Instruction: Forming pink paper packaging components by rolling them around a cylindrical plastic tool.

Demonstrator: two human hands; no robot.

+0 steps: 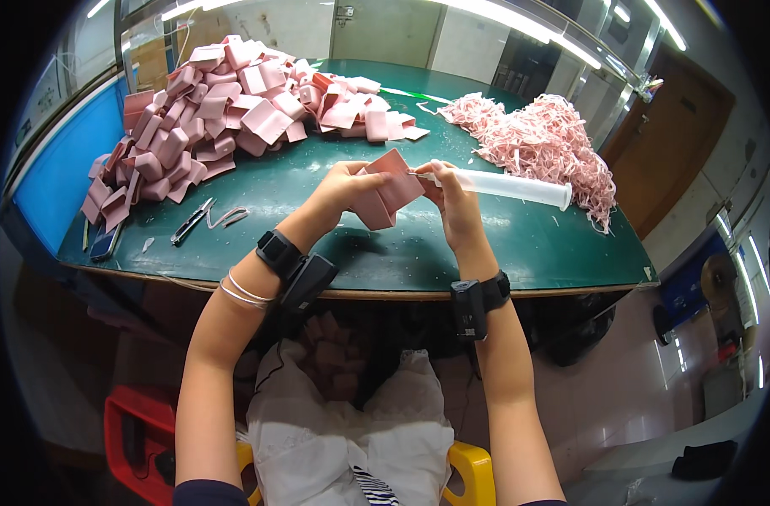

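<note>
Over the near middle of the green table, my left hand (341,194) is closed on a pink moulded piece (383,201) with a boxy hollow and flat flaps, tilted up. My right hand (457,209) pinches a long translucent white tube (520,187), syringe-like in shape, with a flared end pointing right. A thin metal tip (416,174) shows at the tube's left end, at the right edge of the pink piece. Whether the tip touches the piece I cannot tell.
A heap of similar pink pieces (233,105) covers the table's far left. Thin pink strips (545,143) are piled at the right. Small snips (191,222) and a loose pink strip (228,216) lie at the near left. A red plastic crate (119,438) stands below.
</note>
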